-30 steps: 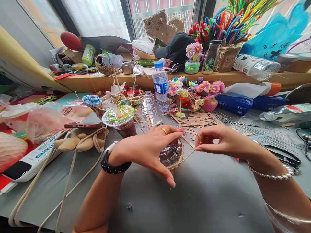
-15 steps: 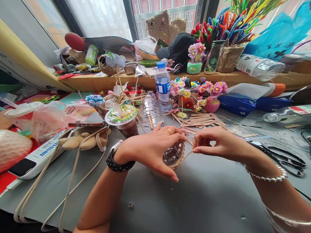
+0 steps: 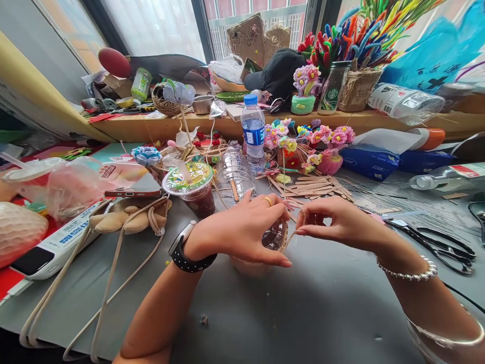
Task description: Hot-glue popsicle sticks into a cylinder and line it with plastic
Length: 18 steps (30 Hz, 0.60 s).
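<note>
A small clear plastic cup or bottle base (image 3: 273, 237) has braided twine around its rim. My left hand (image 3: 242, 232) wraps over it from the left, thumb along the near side, and hides much of it. Just to the right, my right hand (image 3: 328, 222) pinches the twine (image 3: 291, 237) between thumb and fingertips. That short length of twine runs from the rim to my right fingers.
A lidded drink cup (image 3: 195, 194), a clear plastic bottle piece (image 3: 235, 174) and a water bottle (image 3: 253, 134) stand beyond my hands. Wooden sticks (image 3: 318, 186) lie behind my right hand. Black scissors (image 3: 435, 242) are at right, a phone (image 3: 132, 192) at left.
My left hand has rotated slightly, its thumb moving up and right over the cup. My right hand has shifted slightly left, and the twine between the hands looks shorter.
</note>
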{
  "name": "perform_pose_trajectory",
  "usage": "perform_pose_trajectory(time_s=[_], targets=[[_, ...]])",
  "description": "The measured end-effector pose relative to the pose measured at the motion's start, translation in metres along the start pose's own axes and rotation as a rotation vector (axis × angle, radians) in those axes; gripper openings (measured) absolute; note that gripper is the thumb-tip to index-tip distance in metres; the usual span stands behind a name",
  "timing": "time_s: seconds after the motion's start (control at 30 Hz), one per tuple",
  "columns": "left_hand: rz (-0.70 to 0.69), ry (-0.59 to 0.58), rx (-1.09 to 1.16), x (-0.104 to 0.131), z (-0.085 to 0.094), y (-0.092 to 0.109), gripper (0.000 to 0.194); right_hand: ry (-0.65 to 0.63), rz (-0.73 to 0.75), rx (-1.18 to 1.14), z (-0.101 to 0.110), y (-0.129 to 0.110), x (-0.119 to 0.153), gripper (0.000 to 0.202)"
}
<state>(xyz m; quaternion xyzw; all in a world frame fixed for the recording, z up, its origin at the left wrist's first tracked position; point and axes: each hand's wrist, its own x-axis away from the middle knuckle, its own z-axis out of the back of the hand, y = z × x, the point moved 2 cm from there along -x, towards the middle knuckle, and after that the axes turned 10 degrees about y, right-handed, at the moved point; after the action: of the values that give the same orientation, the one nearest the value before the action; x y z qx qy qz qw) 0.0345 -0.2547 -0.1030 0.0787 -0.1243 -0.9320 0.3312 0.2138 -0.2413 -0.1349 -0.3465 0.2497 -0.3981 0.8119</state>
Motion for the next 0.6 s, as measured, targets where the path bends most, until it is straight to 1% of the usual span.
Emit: perform_pose_trajectory(time_s=[0.1,0.27,0.6], targets=[[-0.003,0.013,0.003,0.0002,-0.0006,0.0005,0.057,0.022,0.01,-0.008,0.0,0.0001,-0.0002,0.023],[0.0,0.005,-0.034,0.0,-0.0015,0.0019,0.049,0.044,0.021,-0.027,0.0001,-0.0021,-0.0002,0.022],[-0.002,0.005,-0.057,-0.0016,-0.0035,0.001,0.046,0.087,-0.012,-0.035,-0.0058,-0.002,-0.0041,0.019]])
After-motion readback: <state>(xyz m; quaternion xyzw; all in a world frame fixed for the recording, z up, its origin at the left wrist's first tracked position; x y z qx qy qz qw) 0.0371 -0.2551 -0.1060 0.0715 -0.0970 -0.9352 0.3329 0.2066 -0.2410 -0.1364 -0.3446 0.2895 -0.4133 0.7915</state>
